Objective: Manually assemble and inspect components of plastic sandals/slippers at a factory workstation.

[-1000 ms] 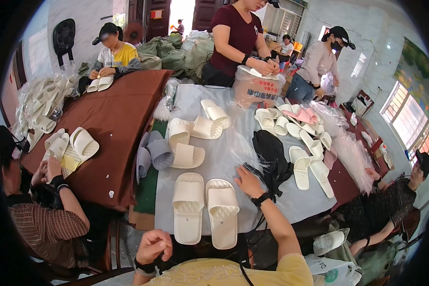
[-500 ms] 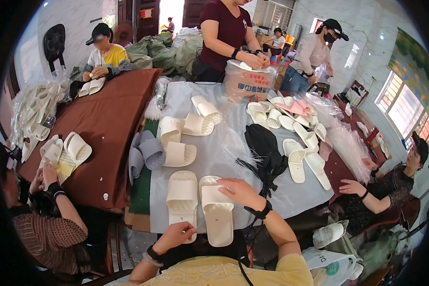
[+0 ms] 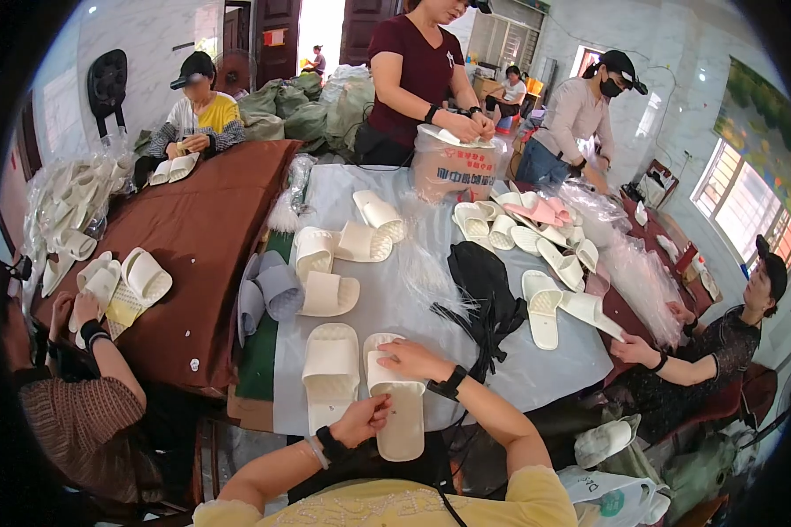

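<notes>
A pair of cream slippers lies side by side at the table's near edge. My right hand (image 3: 416,360) is bent over the strap of the right slipper (image 3: 402,435), its fingertips pressed on the strap. The left slipper (image 3: 330,362) lies untouched beside it. My left hand (image 3: 362,422) is closed in a pinch at the right slipper's left edge, close to its open heel end. Whatever is in that pinch is too small to make out. A bundle of thin clear strands (image 3: 431,277) lies beyond the pair, next to a black bag (image 3: 483,294).
More cream slippers (image 3: 365,241) and grey ones (image 3: 279,292) lie at left. A mixed pile with pink slippers (image 3: 536,209) is at right. A plastic-covered bucket (image 3: 457,167) stands at the far edge. Co-workers surround the tables; one hand (image 3: 634,350) at right touches a slipper.
My left hand has moved right and up, from the left slipper's heel to the right slipper. My right hand has shifted left onto the strap. The right-hand co-worker has reached a slipper.
</notes>
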Available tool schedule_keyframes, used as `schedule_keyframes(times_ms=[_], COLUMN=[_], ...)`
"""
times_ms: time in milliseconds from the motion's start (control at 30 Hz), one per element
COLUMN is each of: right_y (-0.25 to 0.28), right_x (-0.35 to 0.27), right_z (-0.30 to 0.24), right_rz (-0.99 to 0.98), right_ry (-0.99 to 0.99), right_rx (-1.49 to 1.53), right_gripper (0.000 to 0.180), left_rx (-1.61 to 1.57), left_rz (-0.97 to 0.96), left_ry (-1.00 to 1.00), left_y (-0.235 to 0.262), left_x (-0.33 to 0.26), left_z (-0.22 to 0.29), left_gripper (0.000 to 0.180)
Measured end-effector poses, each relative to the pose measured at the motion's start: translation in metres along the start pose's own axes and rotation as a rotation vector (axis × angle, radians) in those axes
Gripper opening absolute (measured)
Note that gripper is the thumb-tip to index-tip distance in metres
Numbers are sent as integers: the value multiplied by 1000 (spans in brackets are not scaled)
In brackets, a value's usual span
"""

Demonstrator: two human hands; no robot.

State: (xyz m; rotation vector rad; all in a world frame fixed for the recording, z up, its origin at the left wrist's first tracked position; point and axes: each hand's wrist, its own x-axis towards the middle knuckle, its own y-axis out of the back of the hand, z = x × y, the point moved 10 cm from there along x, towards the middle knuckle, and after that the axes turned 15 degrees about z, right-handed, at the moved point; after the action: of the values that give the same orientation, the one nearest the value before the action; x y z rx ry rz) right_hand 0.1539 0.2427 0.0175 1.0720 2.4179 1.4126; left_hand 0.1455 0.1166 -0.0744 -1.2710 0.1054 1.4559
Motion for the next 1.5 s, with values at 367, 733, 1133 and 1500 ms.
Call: schedule_keyframes(times_ms=[367,733,1133,1500], right_y=[-30,-39,10,45], right_x=[5,6,-3,-2], right_z=[25,47,118,114], right_rz=[-237,-266,483,938], right_ry=[-200,-406,-770,-801], right_rx=[358,460,1231,1244], right_gripper=[41,36,19,18], left_rx=[-147,-141,381,490], left_rz=[123,104,-104,-175], left_ry=[-191,-225,-487,-672], left_y=[-26,-18,-8,1], left_x=[29,22,-107,-145], left_z=[7,10,35,67], left_gripper=[11,8,30,22])
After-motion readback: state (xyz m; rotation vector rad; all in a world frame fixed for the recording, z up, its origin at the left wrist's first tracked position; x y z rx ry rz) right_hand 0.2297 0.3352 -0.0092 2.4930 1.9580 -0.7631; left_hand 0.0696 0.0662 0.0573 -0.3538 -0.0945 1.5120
